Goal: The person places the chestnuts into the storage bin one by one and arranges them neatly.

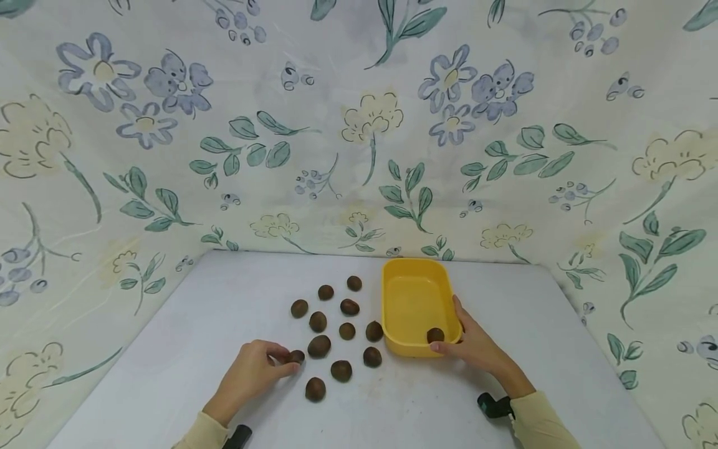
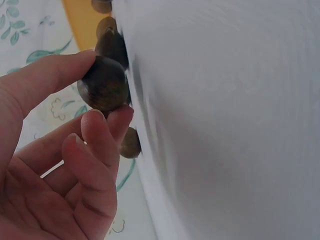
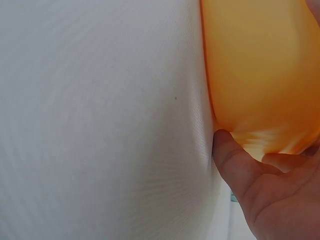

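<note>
From where I stand, the left hand (image 1: 252,372) has a brown chestnut (image 2: 103,84) in its grip, pinched between the thumb on one side and the fingertips on the other. I can't tell if the chestnut is up off the tabletop (image 1: 415,405) or just touching it. It sits at the near left side of the other chestnuts (image 1: 319,347), which lie loose beside the yellow tub (image 1: 416,299).

I think the chestnut is light, hard and tough, so a pinch shouldn't hurt it. But its shell looks smooth and round, so it might slip or roll. The fat middle looks like the best place to hold.

The left arm comes in low from the near left, with the spare fingers bent in toward the palm. The right hand (image 1: 479,349) holds the tub's near right corner, thumb at the near rim, fingers along the right side. The tub looks light and stiff, so I'd hold it by that wall. One chestnut lies inside, near the thumb.
</note>
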